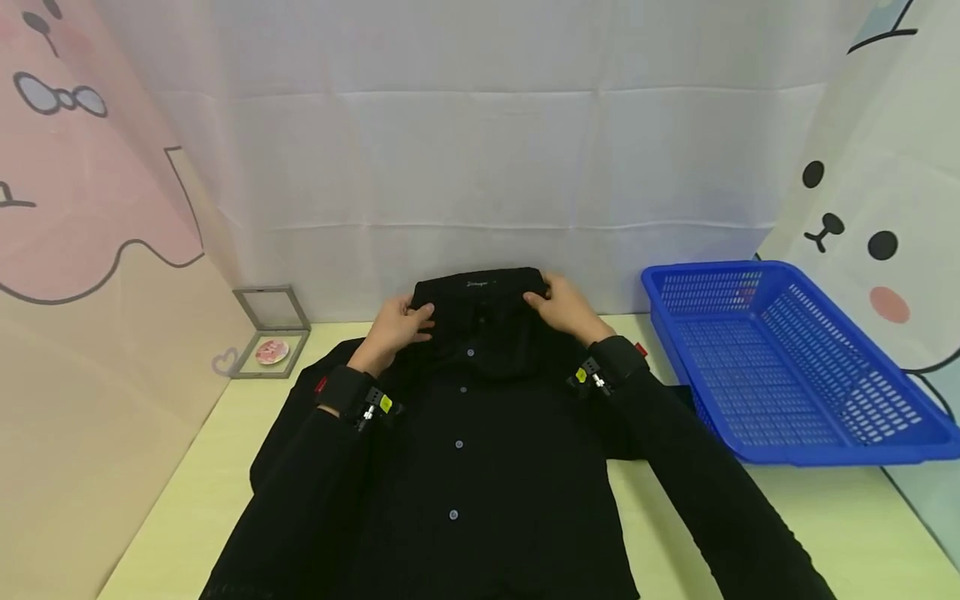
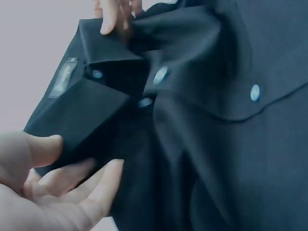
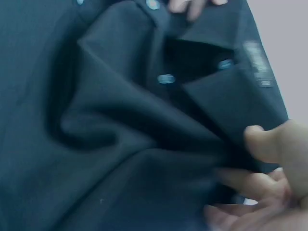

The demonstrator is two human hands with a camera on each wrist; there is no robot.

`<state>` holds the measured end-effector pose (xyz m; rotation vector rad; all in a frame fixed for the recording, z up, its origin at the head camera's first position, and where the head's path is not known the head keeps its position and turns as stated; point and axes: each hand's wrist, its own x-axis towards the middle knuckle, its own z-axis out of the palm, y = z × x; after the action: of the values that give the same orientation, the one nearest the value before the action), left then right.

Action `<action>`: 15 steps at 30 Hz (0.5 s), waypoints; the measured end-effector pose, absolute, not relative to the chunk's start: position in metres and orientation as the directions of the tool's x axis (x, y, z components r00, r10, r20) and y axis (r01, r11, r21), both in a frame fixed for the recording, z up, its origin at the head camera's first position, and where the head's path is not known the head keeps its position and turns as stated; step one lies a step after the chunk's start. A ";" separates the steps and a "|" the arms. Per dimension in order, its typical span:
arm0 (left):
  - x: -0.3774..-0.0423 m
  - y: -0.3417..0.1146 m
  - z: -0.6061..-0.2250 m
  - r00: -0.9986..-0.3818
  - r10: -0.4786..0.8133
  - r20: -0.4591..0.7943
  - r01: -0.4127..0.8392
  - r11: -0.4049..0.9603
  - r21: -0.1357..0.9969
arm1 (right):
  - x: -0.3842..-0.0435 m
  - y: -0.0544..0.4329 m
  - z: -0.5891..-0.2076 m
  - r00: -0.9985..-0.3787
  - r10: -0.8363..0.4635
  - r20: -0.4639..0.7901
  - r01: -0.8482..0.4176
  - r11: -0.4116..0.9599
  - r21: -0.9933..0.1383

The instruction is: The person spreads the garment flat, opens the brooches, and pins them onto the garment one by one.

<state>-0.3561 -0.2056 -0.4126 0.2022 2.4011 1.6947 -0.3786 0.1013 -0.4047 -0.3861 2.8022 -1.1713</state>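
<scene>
A black button-up shirt (image 1: 495, 467) lies front side up on the table, its row of pale buttons running down the middle. Its collar (image 1: 450, 287) is raised at the far end, with a label (image 2: 63, 79) on the inside of the band. My left hand (image 1: 396, 327) pinches the collar's left end between thumb and fingers. At the collar's right end, my right hand (image 1: 566, 308) pinches the fabric, thumb on the near face. Folds of cloth bunch below the collar in the right wrist view. Part of the shirt's sleeves is hidden under my forearms.
A blue plastic basket (image 1: 795, 454) stands at the right, over the shirt's right sleeve edge. At the back left is a small grey hinged frame (image 1: 298, 346) with a round pink item (image 1: 272, 352) in it. A white curtain (image 1: 480, 167) hangs behind the pale yellow table (image 1: 180, 508).
</scene>
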 end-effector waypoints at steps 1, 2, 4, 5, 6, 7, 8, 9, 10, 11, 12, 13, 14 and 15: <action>-0.358 -0.204 -0.412 -0.976 0.210 -0.048 0.027 0.337 0.941 | -0.379 0.102 -0.405 -0.969 -0.246 0.041 -0.201 0.674 -0.711; -0.358 -0.202 -0.409 -0.980 0.197 -0.007 0.061 0.338 0.939 | -0.379 0.102 -0.405 -0.970 -0.236 0.060 -0.207 0.670 -0.713; -0.360 -0.199 -0.407 -0.985 0.158 0.074 0.125 0.347 0.930 | -0.378 0.102 -0.405 -0.970 -0.223 0.097 -0.223 0.659 -0.718; -0.361 -0.198 -0.406 -0.984 0.138 0.116 0.158 0.357 0.921 | -0.379 0.102 -0.405 -0.968 -0.220 0.121 -0.238 0.651 -0.720; -0.362 -0.198 -0.404 -0.981 0.117 0.155 0.188 0.370 0.910 | -0.379 0.102 -0.405 -0.964 -0.220 0.147 -0.257 0.646 -0.719; -0.363 -0.197 -0.403 -0.976 0.099 0.192 0.215 0.385 0.898 | -0.380 0.101 -0.405 -0.959 -0.226 0.169 -0.276 0.638 -0.719; -0.363 -0.197 -0.401 -0.971 0.084 0.223 0.238 0.402 0.884 | -0.380 0.101 -0.405 -0.954 -0.230 0.194 -0.298 0.636 -0.712; -0.364 -0.199 -0.402 -0.966 0.075 0.246 0.254 0.422 0.870 | -0.379 0.101 -0.404 -0.949 -0.233 0.212 -0.314 0.638 -0.703; -0.363 -0.200 -0.402 -0.962 0.072 0.263 0.267 0.448 0.853 | -0.378 0.102 -0.404 -0.942 -0.239 0.235 -0.335 0.647 -0.685; -0.361 -0.201 -0.402 -0.957 0.078 0.278 0.280 0.482 0.830 | -0.377 0.104 -0.404 -0.937 -0.246 0.250 -0.351 0.657 -0.667; -0.359 -0.202 -0.404 -0.955 0.086 0.285 0.288 0.511 0.810 | -0.376 0.105 -0.404 -0.931 -0.256 0.262 -0.366 0.670 -0.646; -0.356 -0.204 -0.406 -0.951 0.097 0.293 0.297 0.547 0.782 | -0.374 0.108 -0.405 -0.923 -0.268 0.275 -0.383 0.680 -0.625; -0.354 -0.206 -0.409 -0.948 0.107 0.301 0.305 0.587 0.750 | -0.372 0.110 -0.407 -0.912 -0.281 0.299 -0.408 0.697 -0.590; -0.351 -0.207 -0.413 -0.945 0.116 0.307 0.311 0.615 0.725 | -0.371 0.113 -0.410 -0.899 -0.296 0.323 -0.433 0.712 -0.553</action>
<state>-0.3508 -0.2069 -0.4128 0.4069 3.0260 1.4333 -0.3706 0.1128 -0.4101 -0.6689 3.0994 -1.0917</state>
